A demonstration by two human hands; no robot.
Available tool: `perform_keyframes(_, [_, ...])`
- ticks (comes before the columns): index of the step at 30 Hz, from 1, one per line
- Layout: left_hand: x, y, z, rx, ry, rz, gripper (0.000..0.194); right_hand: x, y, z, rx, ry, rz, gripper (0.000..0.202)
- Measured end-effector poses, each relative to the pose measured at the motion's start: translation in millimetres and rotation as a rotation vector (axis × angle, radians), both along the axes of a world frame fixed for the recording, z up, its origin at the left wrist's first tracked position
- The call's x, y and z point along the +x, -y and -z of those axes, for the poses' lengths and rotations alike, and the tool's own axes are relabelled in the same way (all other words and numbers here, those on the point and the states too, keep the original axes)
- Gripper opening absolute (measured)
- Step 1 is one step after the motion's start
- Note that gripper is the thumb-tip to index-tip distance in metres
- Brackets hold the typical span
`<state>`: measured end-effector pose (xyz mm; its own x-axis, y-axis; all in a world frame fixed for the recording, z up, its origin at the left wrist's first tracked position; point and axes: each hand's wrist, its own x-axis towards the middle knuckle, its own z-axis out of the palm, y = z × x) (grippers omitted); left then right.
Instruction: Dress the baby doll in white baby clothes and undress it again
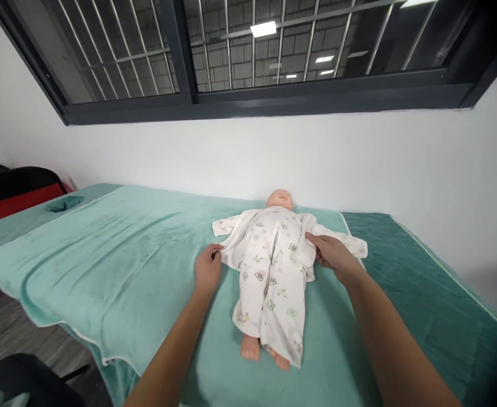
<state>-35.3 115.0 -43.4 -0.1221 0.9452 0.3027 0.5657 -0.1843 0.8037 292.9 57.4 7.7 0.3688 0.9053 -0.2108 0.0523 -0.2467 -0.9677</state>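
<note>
A baby doll [279, 199] lies on its back, head toward the wall and bare feet [251, 347] toward me. It wears a white printed top [252, 229] and matching trousers [269, 294]. The top's two sides are spread outward, and both sleeves stretch out to the sides. My left hand [208, 268] pinches the lower left corner of the top and draws it outward. On the other side, my right hand [333, 254] grips the top's right side near the sleeve, its thumb on the cloth and its other fingers partly hidden.
A light green blanket [117, 254] covers the bed, with a darker green cover [418, 282] on the right. Behind it rise a white wall [252, 152] and a barred window [265, 51]. Black and red chairs [20, 192] stand at the left; a dark seat [24, 379] is at lower left.
</note>
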Motion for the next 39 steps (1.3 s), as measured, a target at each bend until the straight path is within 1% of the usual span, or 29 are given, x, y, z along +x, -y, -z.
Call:
perform_keyframes(3, [-0.1,0.2,0.1,-0.004,-0.006,-0.002,0.029,1.2,2.6,4.0,0.007,-0.009,-0.044,0.043])
perform_keyframes(5, [-0.3,0.1,0.0,-0.003,-0.013,-0.003,0.029,0.8,5.7,7.8,0.045,-0.018,-0.069,0.045])
perform_keyframes(7, [-0.5,0.0,-0.2,0.000,-0.012,0.000,0.029,-0.3,9.3,9.8,0.181,-0.060,-0.039,0.043])
perform_keyframes(10, [-0.4,-0.1,-0.1,0.007,-0.003,0.005,0.029,-2.7,12.4,6.9,0.438,-0.223,0.079,0.032])
perform_keyframes(12, [-0.1,-0.1,-0.1,0.010,-0.001,0.005,0.028,-6.0,11.4,1.2,0.511,-0.324,0.094,0.027])
perform_keyframes(14, [0.2,-0.1,-0.2,0.013,-0.004,0.005,0.028,-12.5,8.6,-7.0,0.545,-0.338,0.039,0.022])
perform_keyframes(16, [0.4,0.0,-0.6,0.015,-0.006,0.006,0.027,-22.9,6.0,-17.3,0.589,-0.226,-0.063,0.019])
perform_keyframes(20, [0.2,0.4,-0.9,0.014,-0.007,0.003,0.027,-47.1,7.4,-38.2,0.581,0.315,-0.358,0.020])
perform_keyframes(21, [0.1,0.5,-0.7,0.012,-0.007,0.003,0.027,-51.3,8.4,-41.5,0.572,0.398,-0.397,0.020])
perform_keyframes(22, [0.1,0.7,-0.4,0.012,-0.007,0.002,0.027,-54.1,8.9,-43.7,0.571,0.426,-0.408,0.020])
perform_keyframes(24, [0.1,0.9,0.2,0.010,-0.004,0.002,0.026,-55.2,7.1,-44.7,0.600,0.361,-0.338,0.023])
perform_keyframes(27, [0.6,1.1,0.5,0.008,0.001,0.002,0.025,-49.6,-5.2,-42.7,0.637,0.250,-0.109,0.030])
perform_keyframes(28, [0.8,1.1,0.3,0.009,0.002,0.002,0.026,-47.6,-11.6,-42.4,0.620,0.249,-0.036,0.031])
perform_keyframes(30, [1.1,1.2,-0.3,0.010,0.002,0.001,0.026,-46.1,-25.8,-42.4,0.542,0.313,0.045,0.030])
perform_keyframes(31, [1.1,1.3,-0.6,0.012,0.001,0.000,0.025,-47.2,-32.8,-42.3,0.498,0.385,0.056,0.030])
perform_keyframes(33, [1.1,1.5,-1.2,0.012,0.000,-0.001,0.025,-53.8,-44.1,-40.2,0.435,0.546,0.032,0.032])
perform_keyframes(35, [1.0,1.7,-1.5,0.012,-0.001,0.001,0.025,-64.8,-49.7,-34.5,0.413,0.660,-0.004,0.034])
perform_keyframes(39, [1.1,2.0,-1.4,0.019,-0.006,0.008,0.025,-85.1,-42.6,-19.8,0.433,0.906,-0.079,0.041])
